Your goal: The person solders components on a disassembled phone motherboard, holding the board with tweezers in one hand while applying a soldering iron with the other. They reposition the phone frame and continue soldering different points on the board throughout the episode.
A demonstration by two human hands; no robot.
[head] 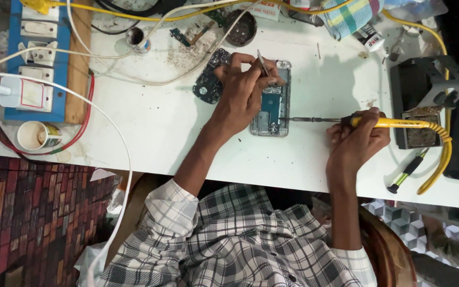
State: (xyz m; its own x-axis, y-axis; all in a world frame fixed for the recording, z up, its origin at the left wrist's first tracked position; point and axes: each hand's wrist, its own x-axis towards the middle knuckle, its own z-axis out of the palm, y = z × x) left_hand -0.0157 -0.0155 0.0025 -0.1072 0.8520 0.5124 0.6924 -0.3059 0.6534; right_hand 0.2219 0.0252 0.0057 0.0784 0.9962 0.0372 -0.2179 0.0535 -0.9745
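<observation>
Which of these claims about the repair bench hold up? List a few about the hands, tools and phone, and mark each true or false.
1. The right hand holds a yellow-handled soldering iron. True.
2. The iron's tip points away from the opened phone. False: it points at the phone's lower part.
3. The left hand holds tweezers over the phone. True.
4. The paper cup stands beside the right hand. False: it stands at the far left, near the blue switchboard.
5. A green-and-black screwdriver lies on the white table. True.
</observation>
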